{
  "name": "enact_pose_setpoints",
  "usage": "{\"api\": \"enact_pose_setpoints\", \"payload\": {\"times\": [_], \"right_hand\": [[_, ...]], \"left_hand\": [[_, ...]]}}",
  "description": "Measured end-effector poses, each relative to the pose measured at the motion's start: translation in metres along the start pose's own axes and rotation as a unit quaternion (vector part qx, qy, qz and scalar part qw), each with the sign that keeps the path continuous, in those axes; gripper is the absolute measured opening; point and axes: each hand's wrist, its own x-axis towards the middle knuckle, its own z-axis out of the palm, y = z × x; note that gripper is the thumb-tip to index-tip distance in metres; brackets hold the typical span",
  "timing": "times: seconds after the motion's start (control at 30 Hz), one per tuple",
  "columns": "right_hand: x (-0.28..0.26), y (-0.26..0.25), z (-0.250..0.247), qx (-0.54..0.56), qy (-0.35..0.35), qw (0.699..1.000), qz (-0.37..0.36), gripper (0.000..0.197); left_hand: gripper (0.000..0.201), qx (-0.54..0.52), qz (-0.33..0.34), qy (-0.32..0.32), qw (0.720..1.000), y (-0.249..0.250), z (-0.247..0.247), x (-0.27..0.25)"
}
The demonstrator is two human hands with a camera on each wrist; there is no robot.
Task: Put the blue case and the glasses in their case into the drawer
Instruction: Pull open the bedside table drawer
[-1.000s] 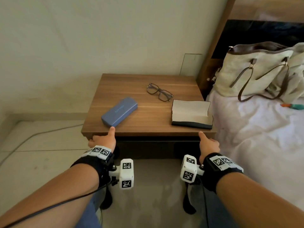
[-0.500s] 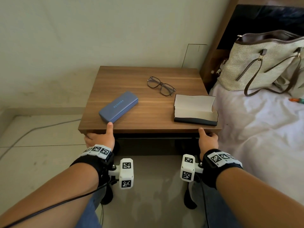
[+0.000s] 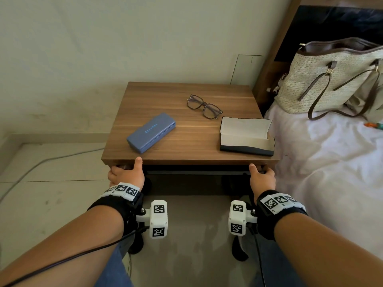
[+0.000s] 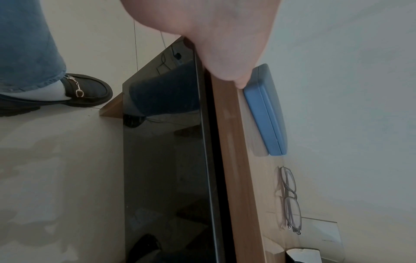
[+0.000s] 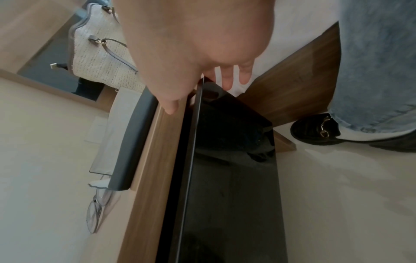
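A closed blue case (image 3: 151, 132) lies at the front left of the wooden nightstand top (image 3: 186, 150). Dark-framed glasses (image 3: 204, 107) lie unfolded behind an open dark case (image 3: 246, 136) with a pale lining, at the front right. Below the top is the drawer's dark glossy front (image 4: 166, 160), with a thin dark gap under the wood. My left hand (image 3: 125, 174) grips the drawer front's upper edge at the left corner, thumb on the wood near the blue case (image 4: 265, 113). My right hand (image 3: 262, 177) grips it at the right corner, its fingers (image 5: 227, 78) hooked behind the edge.
A white-sheeted bed (image 3: 331, 172) adjoins the nightstand on the right, with a woven handbag (image 3: 331, 79) on it. A cable (image 3: 51, 160) runs over the tiled floor at the left. My shoes (image 4: 85, 90) stand just in front of the drawer.
Both hands have settled lower onto the front edge, fingers now hooked under the top. The head view has risen. The cases and glasses have not moved.
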Motion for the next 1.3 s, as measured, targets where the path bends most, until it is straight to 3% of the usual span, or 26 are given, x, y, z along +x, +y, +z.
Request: {"api": "enact_pose_setpoints", "payload": {"times": [0.57, 0.73, 0.8, 0.9, 1.0, 1.13, 1.23, 1.3], "right_hand": [[-0.019, 0.008, -0.022, -0.049, -0.031, 0.998, 0.015, 0.075], [-0.037, 0.000, -0.014, -0.136, 0.001, 0.988, -0.072, 0.059], [-0.049, -0.005, -0.005, -0.142, -0.036, 0.982, -0.115, 0.054], [-0.059, -0.005, 0.009, -0.157, -0.143, 0.970, -0.117, 0.053], [-0.064, -0.004, 0.016, -0.276, -0.194, 0.931, -0.142, 0.052], [-0.066, -0.004, 0.012, -0.365, -0.178, 0.895, -0.182, 0.049], [-0.069, -0.005, 0.009, -0.377, -0.176, 0.890, -0.186, 0.046], [-0.071, -0.005, 0.007, -0.382, -0.173, 0.888, -0.187, 0.045]], "left_hand": [[0.082, 0.044, -0.034, -0.043, 0.998, -0.007, -0.031, -0.015], [0.081, 0.066, -0.042, -0.058, 0.995, -0.009, -0.035, -0.017], [0.082, 0.069, -0.042, -0.060, 0.995, -0.011, -0.036, -0.018], [0.082, 0.082, -0.037, -0.069, 0.994, -0.011, -0.039, -0.020], [0.075, 0.086, -0.007, -0.061, 0.994, -0.011, -0.041, -0.023], [0.057, 0.073, 0.079, -0.038, 0.993, -0.009, -0.040, -0.035], [0.042, 0.075, 0.176, -0.103, 0.976, -0.007, -0.036, -0.041], [0.037, 0.091, 0.207, -0.155, 0.962, -0.007, -0.034, -0.047]]}}
